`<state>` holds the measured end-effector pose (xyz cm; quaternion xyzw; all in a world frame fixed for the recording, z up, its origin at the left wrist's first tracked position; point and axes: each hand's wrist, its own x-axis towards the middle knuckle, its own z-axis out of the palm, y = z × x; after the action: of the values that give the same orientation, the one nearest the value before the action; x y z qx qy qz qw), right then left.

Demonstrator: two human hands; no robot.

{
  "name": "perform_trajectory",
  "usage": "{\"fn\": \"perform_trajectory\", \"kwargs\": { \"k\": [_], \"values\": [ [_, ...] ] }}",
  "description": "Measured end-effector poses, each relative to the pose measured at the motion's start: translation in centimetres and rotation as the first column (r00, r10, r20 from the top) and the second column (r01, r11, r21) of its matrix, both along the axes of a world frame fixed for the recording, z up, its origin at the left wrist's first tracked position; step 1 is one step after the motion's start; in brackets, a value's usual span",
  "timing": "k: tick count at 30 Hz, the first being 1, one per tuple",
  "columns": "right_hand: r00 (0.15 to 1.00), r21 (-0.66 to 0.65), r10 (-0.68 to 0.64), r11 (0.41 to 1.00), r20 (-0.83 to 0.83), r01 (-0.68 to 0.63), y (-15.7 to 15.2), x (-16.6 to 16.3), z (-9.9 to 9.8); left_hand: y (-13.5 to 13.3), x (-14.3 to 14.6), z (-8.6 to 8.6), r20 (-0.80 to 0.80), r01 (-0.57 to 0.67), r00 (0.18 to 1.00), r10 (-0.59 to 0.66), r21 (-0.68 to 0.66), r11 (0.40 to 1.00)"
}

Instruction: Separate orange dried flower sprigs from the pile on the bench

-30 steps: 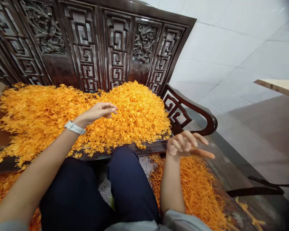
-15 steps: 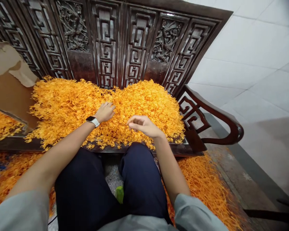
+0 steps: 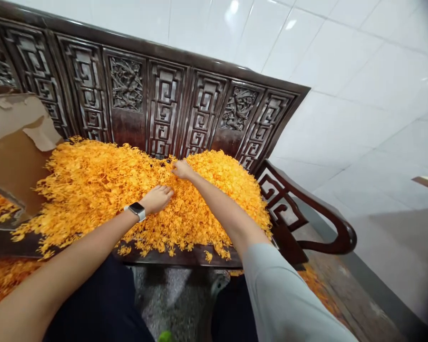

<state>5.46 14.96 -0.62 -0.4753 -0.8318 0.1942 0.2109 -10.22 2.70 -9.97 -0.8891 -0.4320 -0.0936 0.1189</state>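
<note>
A big heap of small branching yellow-orange pieces (image 3: 103, 175), plastic-looking, covers the seat of a dark carved wooden bench (image 3: 185, 259). My left hand (image 3: 159, 198), a watch (image 3: 137, 210) on its wrist, lies on the middle of the heap with its fingers stretched out. Farther back, at the dip near the backrest, my right hand (image 3: 182, 169) has its fingers bent down into the pieces. What those fingertips hold, if anything, is hidden.
A torn cardboard piece (image 3: 21, 137) stands at the left on the bench. The carved backrest (image 3: 128, 128) rises behind the heap, and a curved armrest (image 3: 342, 237) bounds the right. More orange pieces (image 3: 10, 280) lie below the seat.
My right hand has moved forward and left, from above the heap's front to its back. My left hand stays on the middle. The view has tilted up, and my knees have spread apart.
</note>
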Motion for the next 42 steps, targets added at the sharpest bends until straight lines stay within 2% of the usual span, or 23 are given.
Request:
{"fn": "perform_trajectory", "kwargs": {
  "k": [2,4,7,9,12,15,18,19,20,21,22,23,24,25,27,29,31,33,35,37,40,42],
  "values": [
    [0.998,-0.004,0.001,1.000,-0.068,-0.001,0.7,-0.1,0.4,0.6,0.1,-0.5,-0.022,-0.008,1.000,0.009,0.005,1.000],
    [0.985,0.022,-0.014,1.000,-0.173,0.018,1.3,0.3,1.8,1.0,0.1,-1.1,-0.030,-0.018,0.999,0.017,-0.013,1.000],
    [0.943,0.073,-0.063,0.993,-0.326,0.092,2.2,2.0,5.4,1.5,-0.1,-1.5,-0.019,-0.038,0.999,0.037,-0.053,0.998],
    [0.894,0.090,-0.086,0.986,-0.440,0.139,2.2,3.8,8.0,1.8,-0.3,-1.1,0.003,-0.044,0.999,0.044,-0.048,0.998],
    [0.728,0.013,-0.048,0.997,-0.683,0.078,0.9,7.3,11.0,1.9,-0.1,0.9,0.049,-0.027,0.998,0.025,0.040,0.999],
    [0.557,-0.069,-0.018,0.995,-0.830,-0.071,-2.3,11.3,12.3,1.3,1.3,4.6,0.207,0.008,0.977,-0.057,0.232,0.973],
    [0.466,-0.136,-0.054,0.980,-0.883,-0.144,-6.4,14.8,11.9,0.1,4.5,9.3,0.449,-0.002,0.863,-0.232,0.462,0.887],
    [0.445,-0.168,-0.077,0.971,-0.892,-0.170,-7.7,15.7,11.4,-0.4,5.9,10.9,0.531,-0.017,0.798,-0.285,0.492,0.870],
    [0.431,-0.207,-0.102,0.957,-0.897,-0.203,-8.8,16.5,10.9,-0.8,7.3,12.4,0.635,-0.046,0.714,-0.295,0.463,0.885],
    [0.424,-0.244,-0.126,0.940,-0.897,-0.239,-9.9,17.1,10.3,-1.1,8.8,13.6,0.725,-0.038,0.638,-0.259,0.366,0.930],
    [0.424,-0.283,-0.150,0.919,-0.893,-0.273,-10.7,17.5,9.7,-1.4,10.2,14.7,0.789,0.022,0.585,-0.188,0.216,0.976],
    [0.424,-0.319,-0.173,0.898,-0.889,-0.302,-11.4,17.9,9.1,-1.6,11.5,15.4,0.823,0.116,0.559,-0.106,0.049,0.992],
    [0.417,-0.349,-0.198,0.879,-0.887,-0.326,-12.0,18.1,8.4,-1.8,12.6,15.9,0.835,0.200,0.550,-0.021,-0.107,0.974],
    [0.402,-0.372,-0.223,0.863,-0.888,-0.343,-12.5,18.2,7.8,-2.0,13.5,16.0,0.839,0.280,0.542,0.046,-0.231,0.932],
    [0.345,-0.422,-0.299,0.828,-0.890,-0.369,-13.3,18.5,6.5,-2.4,14.6,15.3,0.860,0.393,0.489,0.145,-0.366,0.844],
    [0.294,-0.493,-0.400,0.765,-0.868,-0.414,-13.8,18.8,5.2,-2.8,14.8,14.1,0.895,0.467,0.364,0.257,-0.414,0.782],
    [0.281,-0.552,-0.476,0.692,-0.833,-0.464,-14.1,19.4,4.3,-3.2,14.2,12.8,0.890,0.518,0.206,0.406,-0.451,0.727],
    [0.289,-0.576,-0.501,0.664,-0.816,-0.476,-14.2,20.0,3.7,-3.4,13.3,11.9,0.847,0.572,0.084,0.524,-0.472,0.671],
    [0.287,-0.561,-0.482,0.694,-0.828,-0.452,-14.1,20.3,3.4,-3.3,12.5,11.5,0.811,0.605,0.013,0.585,-0.472,0.641],
    [0.263,-0.533,-0.464,0.756,-0.846,-0.380,-13.9,20.2,3.2,-3.1,12.0,11.3,0.768,0.613,-0.052,0.638,-0.480,0.628],
    [0.201,-0.463,-0.438,0.881,-0.876,-0.098,-13.5,19.5,2.8,-2.7,11.4,11.3,0.675,0.612,-0.199,0.710,-0.480,0.628],
    [0.234,-0.357,-0.370,0.929,-0.899,0.096,-13.6,19.0,2.7,-2.4,11.1,11.2,0.632,0.595,-0.306,0.712,-0.457,0.661]
  ]
}}
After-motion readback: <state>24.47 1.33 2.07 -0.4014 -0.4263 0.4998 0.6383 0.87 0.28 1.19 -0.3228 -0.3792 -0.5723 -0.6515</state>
